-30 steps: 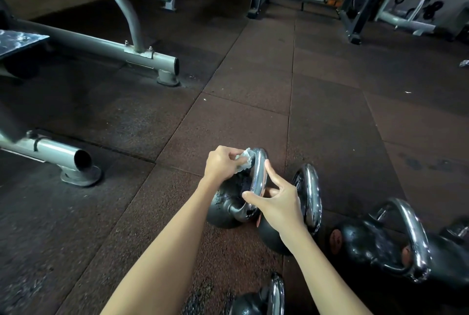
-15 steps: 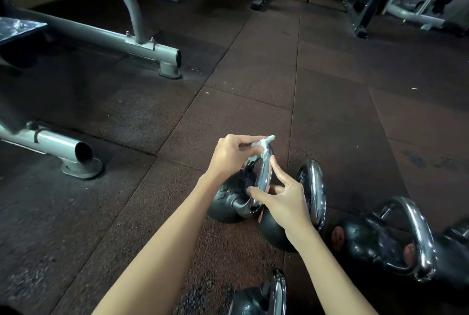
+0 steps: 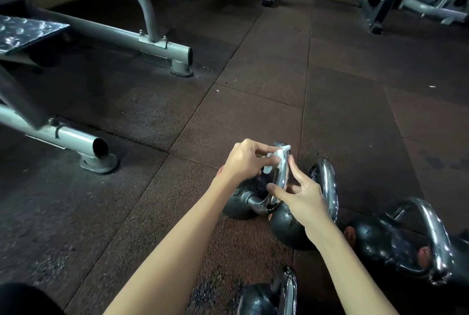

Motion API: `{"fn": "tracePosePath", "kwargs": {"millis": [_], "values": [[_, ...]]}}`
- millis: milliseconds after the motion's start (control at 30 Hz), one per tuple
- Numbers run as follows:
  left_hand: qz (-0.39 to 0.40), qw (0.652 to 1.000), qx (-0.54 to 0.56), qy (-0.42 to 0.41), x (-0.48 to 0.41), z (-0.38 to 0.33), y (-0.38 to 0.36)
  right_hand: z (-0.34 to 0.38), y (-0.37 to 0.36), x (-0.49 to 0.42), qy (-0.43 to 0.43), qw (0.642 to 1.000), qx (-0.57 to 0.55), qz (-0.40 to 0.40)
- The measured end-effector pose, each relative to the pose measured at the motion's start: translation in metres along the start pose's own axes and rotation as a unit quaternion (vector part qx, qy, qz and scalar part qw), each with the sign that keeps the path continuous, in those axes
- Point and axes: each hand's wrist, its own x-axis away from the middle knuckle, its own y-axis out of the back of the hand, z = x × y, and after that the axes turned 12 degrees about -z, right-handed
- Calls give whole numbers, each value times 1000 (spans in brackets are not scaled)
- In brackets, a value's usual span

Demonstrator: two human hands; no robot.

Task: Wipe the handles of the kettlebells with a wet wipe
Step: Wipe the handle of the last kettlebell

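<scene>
- Four kettlebells are counted. The first kettlebell (image 3: 236, 204) is under the hands, the second kettlebell (image 3: 286, 231) is just right of it, the third kettlebell (image 3: 380, 246) is further right, and the fourth kettlebell (image 3: 261, 299) is cut off by the bottom edge. A dark mass at the right edge cannot be identified.
- One wet wipe (image 3: 279, 159) and two hands are seen.
- The wet wipe is bunched and pinched by the left hand (image 3: 243, 162) against the top of the handle (image 3: 280, 178) of the first kettlebell, with the fingers curled round it.
- The handle is pinched lower down by the right hand (image 3: 302, 195), between the thumb on the near side and the forefinger on the far side. The other fingers are spread loosely.
- The first kettlebell is tipped, with its body on the rubber floor (image 3: 253, 111) to the left and its handle loop raised to the right.
- The long axis of the handle bar runs near to far, away from the person.
- The second kettlebell is partly hidden by the right wrist.
- A grey machine tube (image 3: 76, 140) lies at the left, well apart.
</scene>
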Motion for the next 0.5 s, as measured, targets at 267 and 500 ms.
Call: {"fn": "tracePosePath", "kwargs": {"millis": [267,500], "values": [[32,999,29,-3,34,15,2,8,14,-6,-63,996,31,47],[13,999,50,-15,54,22,11,10,12,-14,-64,994,26,89]]}}
